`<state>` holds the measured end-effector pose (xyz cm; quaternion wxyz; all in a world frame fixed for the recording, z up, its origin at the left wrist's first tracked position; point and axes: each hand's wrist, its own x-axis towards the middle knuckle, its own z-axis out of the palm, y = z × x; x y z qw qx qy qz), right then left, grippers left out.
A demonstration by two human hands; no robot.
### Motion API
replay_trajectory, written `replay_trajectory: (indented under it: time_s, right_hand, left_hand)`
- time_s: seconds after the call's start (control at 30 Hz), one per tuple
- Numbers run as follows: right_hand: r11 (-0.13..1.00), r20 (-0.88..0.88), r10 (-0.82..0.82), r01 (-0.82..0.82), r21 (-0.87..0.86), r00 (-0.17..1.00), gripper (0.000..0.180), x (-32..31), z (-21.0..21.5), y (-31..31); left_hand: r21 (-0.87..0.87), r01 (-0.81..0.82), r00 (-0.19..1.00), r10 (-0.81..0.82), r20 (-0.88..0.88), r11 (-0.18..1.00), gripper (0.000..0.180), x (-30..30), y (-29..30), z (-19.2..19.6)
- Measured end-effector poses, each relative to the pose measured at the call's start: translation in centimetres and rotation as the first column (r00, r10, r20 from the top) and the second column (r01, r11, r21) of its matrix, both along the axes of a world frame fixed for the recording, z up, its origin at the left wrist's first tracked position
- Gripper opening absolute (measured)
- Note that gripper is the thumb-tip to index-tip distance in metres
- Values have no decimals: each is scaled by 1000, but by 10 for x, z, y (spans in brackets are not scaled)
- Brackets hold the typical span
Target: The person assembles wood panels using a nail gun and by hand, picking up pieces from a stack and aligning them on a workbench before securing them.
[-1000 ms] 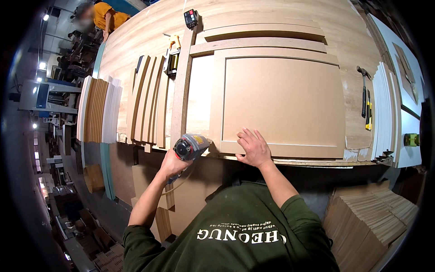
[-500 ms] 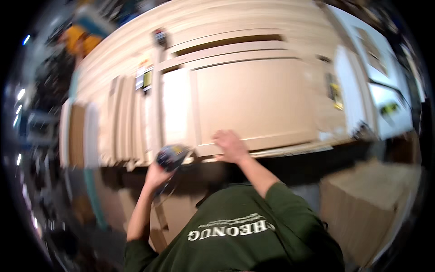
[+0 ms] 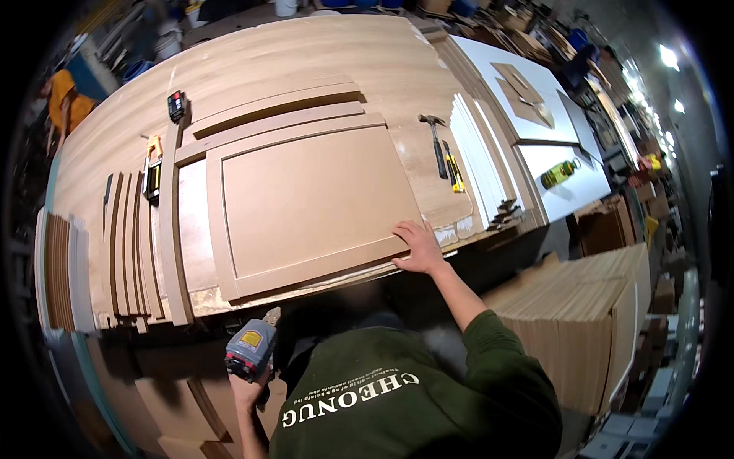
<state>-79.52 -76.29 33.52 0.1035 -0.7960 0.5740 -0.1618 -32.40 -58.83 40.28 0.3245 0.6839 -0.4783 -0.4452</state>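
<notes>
A framed fibreboard door panel [image 3: 321, 199] lies flat on the workbench. My right hand [image 3: 420, 247] rests on its near right corner, fingers spread, with the thumb at the near edge. My left hand [image 3: 248, 390] grips a grey handheld power tool [image 3: 254, 348] with a yellow label and red parts. That tool hangs off the bench's front edge, close to my body and apart from the panel. Its handle is mostly covered by my fingers, and I cannot make out its exact kind.
Fibreboard strips [image 3: 126, 245] lie left of a long rail [image 3: 174, 229]. A black-and-red battery [image 3: 177, 106] sits beyond it, near an orange-and-black tool [image 3: 154, 172]. At right are a hammer [image 3: 436, 145], a yellow utility knife [image 3: 456, 174], white boards [image 3: 478, 153], a green bottle [image 3: 560, 174] and stacked panels [image 3: 566, 321].
The view has turned and sharpened. My right hand has shifted right along the panel's near edge to its corner. My left hand has drawn the power tool back from the bench edge toward me.
</notes>
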Motion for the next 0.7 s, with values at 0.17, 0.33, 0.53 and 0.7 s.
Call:
replay_trajectory:
  time_s: [0.17, 0.33, 0.53, 0.7]
  right_hand:
    - [991, 182, 132, -123, -59, 974, 56, -48, -12, -12]
    - [979, 265, 197, -174, -107, 944, 51, -60, -19, -20]
    - [943, 348, 329, -285, -173, 878, 51, -66, -35, -17]
    - [930, 253, 326, -261, -259, 911, 51, -86, -39, -26]
  left_hand:
    - [21, -50, 998, 49, 40, 999, 50, -81, 12, -33]
    - [61, 16, 1000, -17, 10, 998, 29, -158, 13, -44]
    - [38, 68, 956, -76, 283, 997, 50, -239, 29, -1]
    - [-10, 60, 963, -55, 263, 998, 52, -282, 28, -4]
